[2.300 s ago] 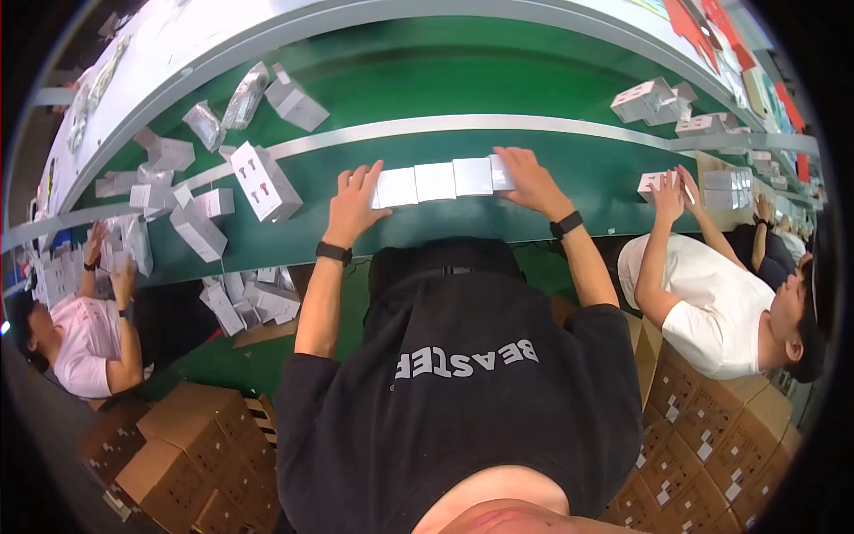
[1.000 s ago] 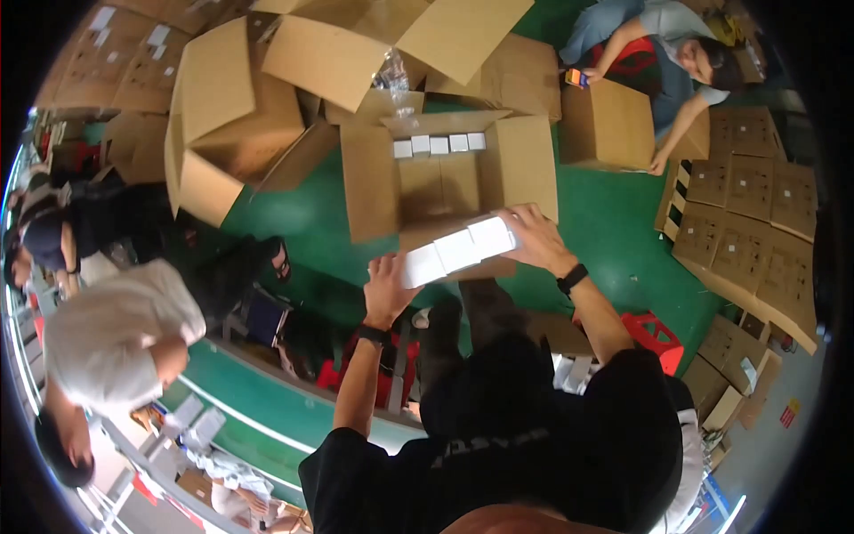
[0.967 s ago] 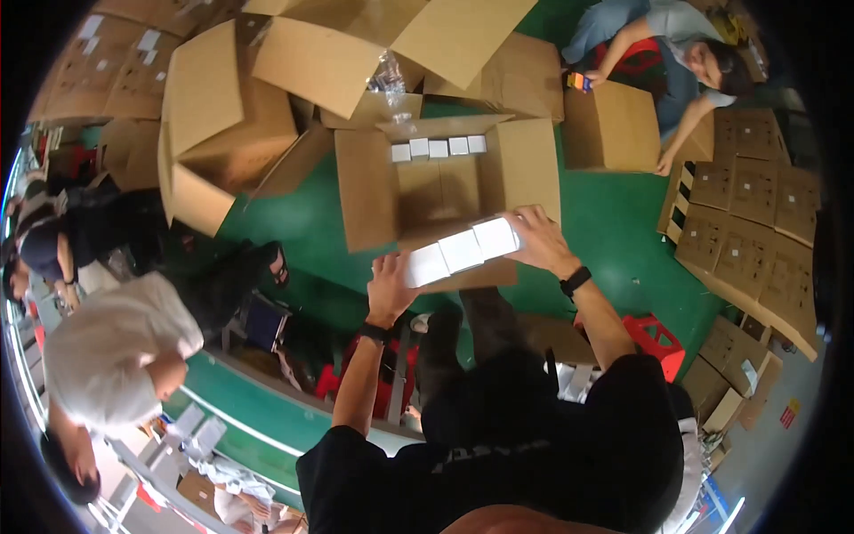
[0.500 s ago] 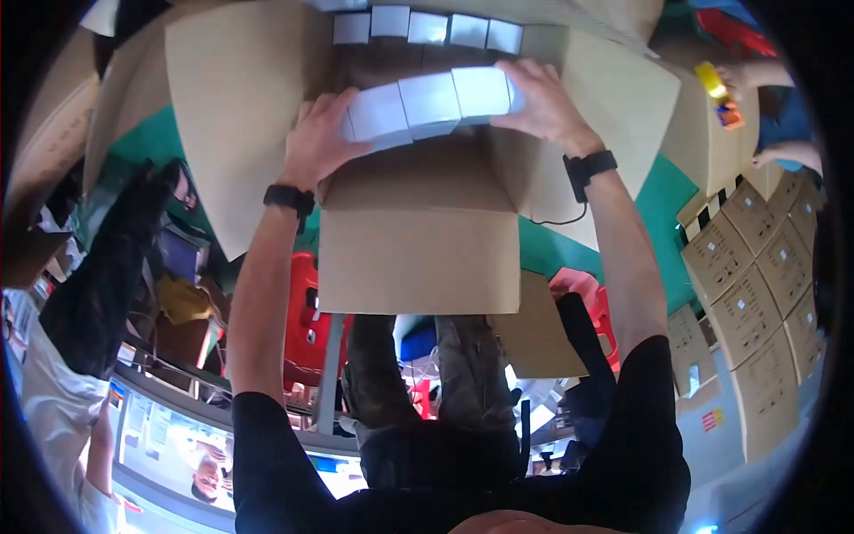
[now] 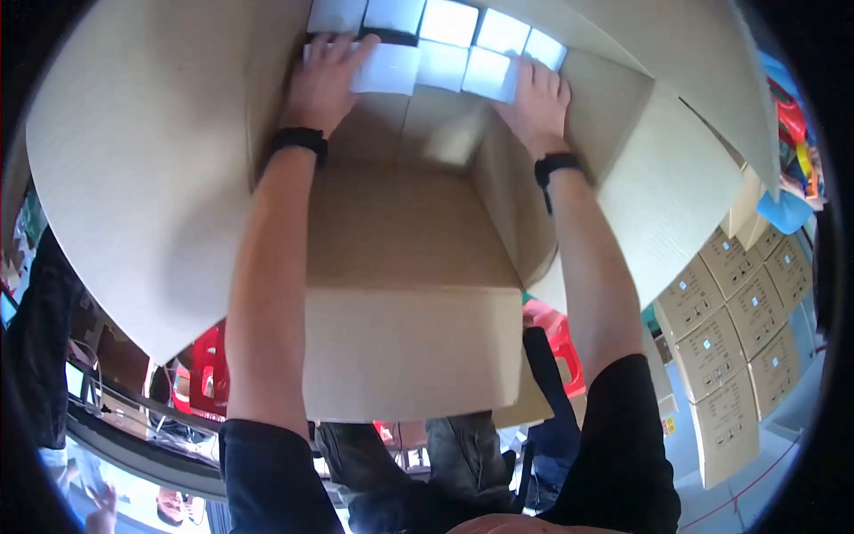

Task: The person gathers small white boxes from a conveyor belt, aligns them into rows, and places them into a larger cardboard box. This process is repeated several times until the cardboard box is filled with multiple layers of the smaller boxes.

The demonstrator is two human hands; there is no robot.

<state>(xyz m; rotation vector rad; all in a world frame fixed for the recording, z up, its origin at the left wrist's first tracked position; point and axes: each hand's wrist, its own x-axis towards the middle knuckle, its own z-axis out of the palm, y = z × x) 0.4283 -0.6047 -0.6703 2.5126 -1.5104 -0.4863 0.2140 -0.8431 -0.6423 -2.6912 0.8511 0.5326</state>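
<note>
Inside a large open cardboard carton (image 5: pixel 414 351), a row of small white boxes (image 5: pixel 442 65) is squeezed endwise between my two hands. At its left end my left hand (image 5: pixel 322 87) curls over the box there, thumb on the near side. My right hand (image 5: pixel 537 102) grips the right end, close to the carton's right wall. Directly beyond lies another row of white boxes (image 5: pixel 449 22) along the far wall. A dark gap shows between the two rows at the left; toward the right they sit close together. The undersides of the held boxes are hidden.
Wide carton flaps (image 5: pixel 147 178) spread left and right. Stacked brown cartons (image 5: pixel 725 343) stand at the right, with a blue item (image 5: pixel 785 212) above them. A red plastic stool (image 5: pixel 562 343) is partly visible below the right flap. Another person's dark-clothed leg (image 5: pixel 44 338) shows at far left.
Both hands have carried the row of white boxes farther into the carton, up against the far row. My view has moved closer over the carton.
</note>
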